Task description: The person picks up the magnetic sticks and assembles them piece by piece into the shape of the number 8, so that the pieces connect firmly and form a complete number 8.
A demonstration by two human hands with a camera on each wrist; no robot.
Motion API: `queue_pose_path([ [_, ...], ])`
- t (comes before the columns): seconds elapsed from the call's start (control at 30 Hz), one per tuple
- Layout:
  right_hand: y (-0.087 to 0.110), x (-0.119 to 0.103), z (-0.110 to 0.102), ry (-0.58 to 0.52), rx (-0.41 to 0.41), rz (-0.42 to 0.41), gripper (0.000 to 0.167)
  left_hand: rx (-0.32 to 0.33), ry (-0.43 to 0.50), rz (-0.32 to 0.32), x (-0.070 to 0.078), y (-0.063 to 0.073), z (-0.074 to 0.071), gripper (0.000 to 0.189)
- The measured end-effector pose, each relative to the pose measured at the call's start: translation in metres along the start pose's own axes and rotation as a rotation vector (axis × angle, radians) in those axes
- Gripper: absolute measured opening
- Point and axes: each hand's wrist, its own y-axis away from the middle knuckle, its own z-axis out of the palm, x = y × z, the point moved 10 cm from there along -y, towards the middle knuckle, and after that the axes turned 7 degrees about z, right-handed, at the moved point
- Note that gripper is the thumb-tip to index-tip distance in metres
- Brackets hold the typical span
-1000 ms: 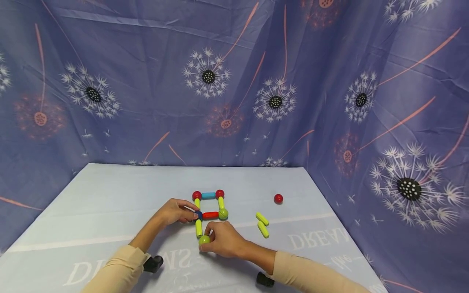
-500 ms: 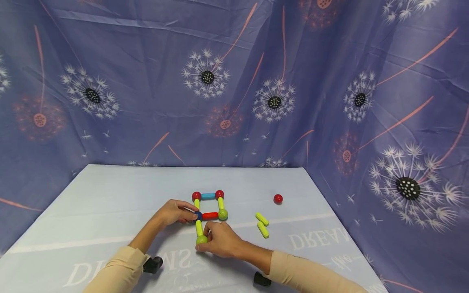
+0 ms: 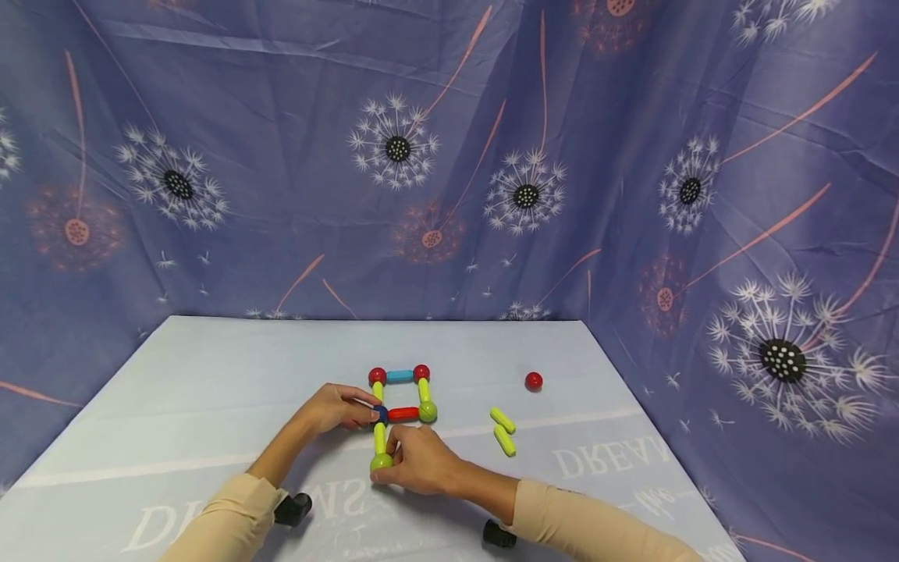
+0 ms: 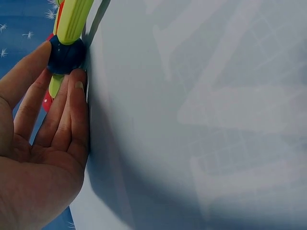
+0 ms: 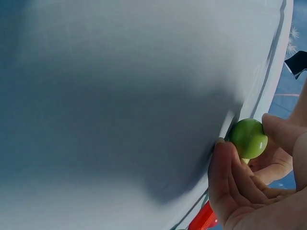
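In the head view, balls and rods form a square on the table: two red balls point(image 3: 377, 377) joined by a light blue rod point(image 3: 399, 376), yellow-green rods point(image 3: 424, 390) down the sides, and a red rod point(image 3: 403, 414) between a blue ball point(image 4: 67, 56) and a green ball point(image 3: 428, 411). My left hand point(image 3: 340, 407) pinches the blue ball between thumb and fingers. From that ball another yellow-green rod point(image 3: 380, 439) runs towards me. At its near end, my right hand point(image 3: 425, 460) holds a second green ball point(image 5: 248, 138) between thumb and fingertips.
Right of the built shape lie two loose yellow-green rods point(image 3: 502, 420), close together. A single red ball point(image 3: 534, 381) sits farther back. The pale cloth-covered table point(image 3: 246, 351) ends at a blue dandelion-print curtain point(image 3: 295, 195) behind and to the right.
My right hand has moved slightly left with the green ball, which has come up to the near rod's end. That rod now stands straighter. My left hand stays on the blue ball.
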Motion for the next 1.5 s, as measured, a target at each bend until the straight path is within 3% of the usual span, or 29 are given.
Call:
queue_pose_path([
  [0.47,-0.0001,0.0003,-0.0002,0.012,-0.005,-0.007,0.03,-0.003,-0.002,-0.021,-0.0029,0.0011,0.0005,0.031],
  [1.2,-0.0021,-0.0017,-0.0003,0.025,-0.008,-0.01,0.03,-0.046,0.014,0.014,-0.0016,0.0009,0.001,0.036],
  [1.5,-0.0013,0.0008,-0.0068,-0.057,-0.008,-0.008,0.03,-0.043,0.027,-0.009,-0.0022,-0.0014,0.0012,0.035],
])
